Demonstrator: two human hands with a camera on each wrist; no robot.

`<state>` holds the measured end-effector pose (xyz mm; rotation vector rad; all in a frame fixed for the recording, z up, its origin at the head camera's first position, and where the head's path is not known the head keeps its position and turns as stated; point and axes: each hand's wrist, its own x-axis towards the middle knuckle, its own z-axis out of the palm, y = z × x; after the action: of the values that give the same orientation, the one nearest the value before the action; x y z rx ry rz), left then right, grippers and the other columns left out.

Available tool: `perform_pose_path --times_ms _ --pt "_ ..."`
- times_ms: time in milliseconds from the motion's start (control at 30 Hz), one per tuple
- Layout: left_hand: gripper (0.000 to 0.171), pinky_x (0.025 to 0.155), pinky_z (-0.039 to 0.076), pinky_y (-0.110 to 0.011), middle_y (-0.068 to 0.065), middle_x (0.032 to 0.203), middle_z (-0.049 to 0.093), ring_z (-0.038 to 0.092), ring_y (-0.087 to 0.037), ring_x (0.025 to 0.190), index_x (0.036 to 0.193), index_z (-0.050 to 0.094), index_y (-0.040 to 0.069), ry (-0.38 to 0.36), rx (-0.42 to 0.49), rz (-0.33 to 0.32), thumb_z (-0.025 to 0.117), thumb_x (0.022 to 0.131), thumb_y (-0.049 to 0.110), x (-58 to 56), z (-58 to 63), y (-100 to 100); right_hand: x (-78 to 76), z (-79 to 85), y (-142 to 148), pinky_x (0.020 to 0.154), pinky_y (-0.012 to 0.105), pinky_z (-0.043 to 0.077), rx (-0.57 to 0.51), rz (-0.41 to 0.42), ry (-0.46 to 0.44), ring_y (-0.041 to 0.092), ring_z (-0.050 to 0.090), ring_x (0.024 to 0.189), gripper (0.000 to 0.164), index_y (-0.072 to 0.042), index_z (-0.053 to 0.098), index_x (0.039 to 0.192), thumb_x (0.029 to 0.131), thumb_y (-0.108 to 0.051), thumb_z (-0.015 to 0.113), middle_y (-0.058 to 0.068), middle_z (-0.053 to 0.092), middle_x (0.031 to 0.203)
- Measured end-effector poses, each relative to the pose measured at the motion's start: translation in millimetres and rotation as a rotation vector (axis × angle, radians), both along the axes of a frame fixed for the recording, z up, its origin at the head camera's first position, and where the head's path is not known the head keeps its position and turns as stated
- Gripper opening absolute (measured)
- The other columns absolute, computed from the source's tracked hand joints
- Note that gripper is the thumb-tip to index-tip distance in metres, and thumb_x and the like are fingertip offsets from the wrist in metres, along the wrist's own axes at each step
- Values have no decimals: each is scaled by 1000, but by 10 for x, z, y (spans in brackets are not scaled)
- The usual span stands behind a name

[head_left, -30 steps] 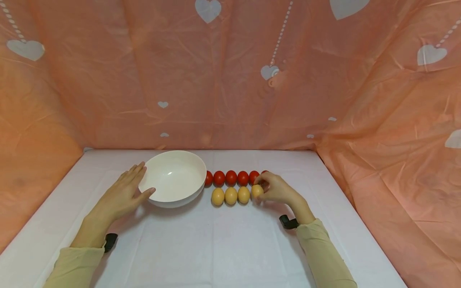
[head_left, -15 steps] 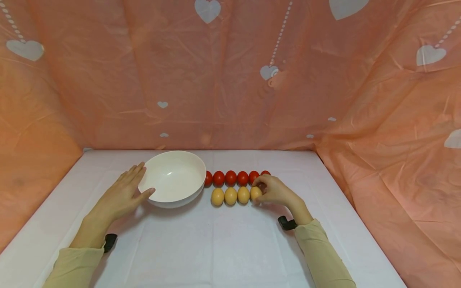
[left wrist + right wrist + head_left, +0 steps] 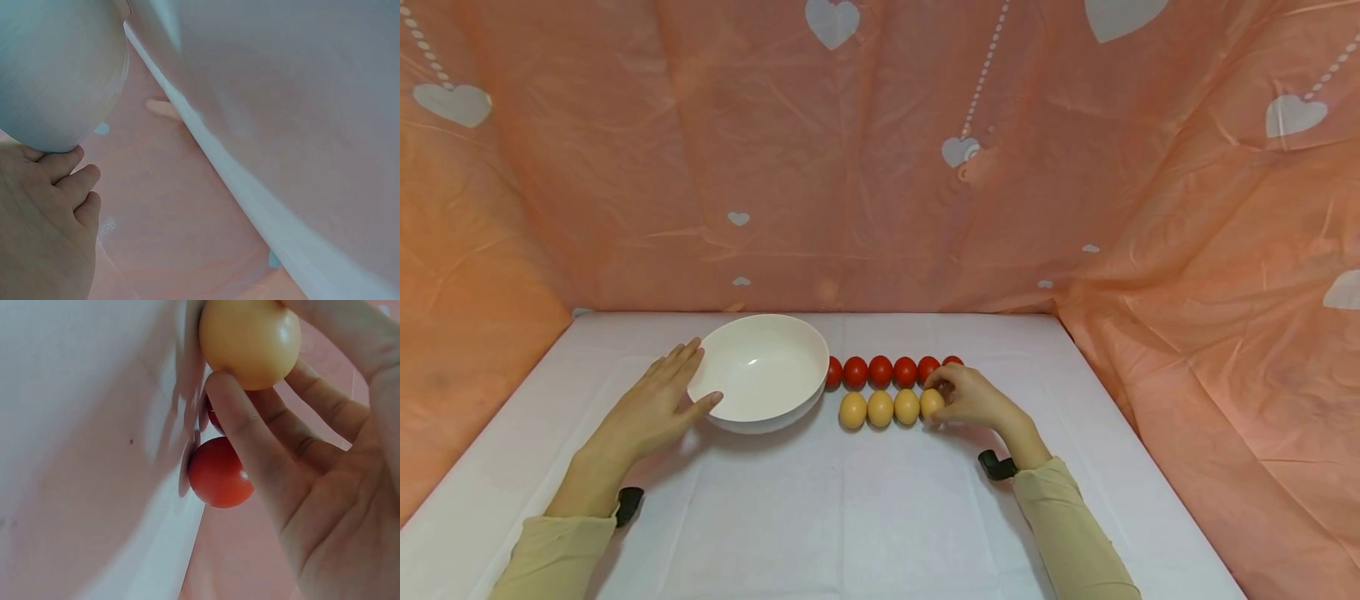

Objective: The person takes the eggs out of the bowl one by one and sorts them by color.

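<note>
In the head view, my left hand [image 3: 651,408] rests against the left side of a white bowl [image 3: 767,367], its fingers extended and thumb at the rim. Fingertips touching the bowl's outer wall [image 3: 62,69] show in the left wrist view. My right hand [image 3: 973,396] pinches a yellow egg-shaped ball [image 3: 932,403] at the right end of a row, between thumb and fingers. Up close, the right wrist view shows this yellow ball [image 3: 250,344] near the table surface, with a red ball [image 3: 220,472] beyond it. Nothing shows inside the bowl.
Further yellow balls [image 3: 880,408] stand in line to the left of the pinched one. Behind them runs a row of several red balls [image 3: 880,372], its left end close against the bowl. An orange curtain [image 3: 880,208] hangs along the back edge of the white-covered table [image 3: 842,517].
My right hand has shifted slightly left with the yellow ball, nearer the other yellow ones, then stayed almost still. The left hand and the bowl look unmoved.
</note>
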<state>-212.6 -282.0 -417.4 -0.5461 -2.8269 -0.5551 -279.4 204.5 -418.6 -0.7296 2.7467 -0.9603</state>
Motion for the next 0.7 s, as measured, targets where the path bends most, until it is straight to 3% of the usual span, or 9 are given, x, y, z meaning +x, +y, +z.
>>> perform_pose_path --times_ms 533,700 --pt "87 127 16 -60 -29 167 22 23 -52 152 157 28 -14 -12 -3 5 60 103 47 0 6 3 -19 20 47 85 39 61 -26 11 35 22 66 95 45 -4 72 112 75 -14 94 5 67 103" --pt "87 127 16 -60 -30 167 23 23 -52 152 156 29 -14 -10 -7 5 61 103 47 20 -10 -15 -15 41 43 84 40 59 -45 5 84 26 66 94 43 -1 71 113 80 -19 91 11 67 105"
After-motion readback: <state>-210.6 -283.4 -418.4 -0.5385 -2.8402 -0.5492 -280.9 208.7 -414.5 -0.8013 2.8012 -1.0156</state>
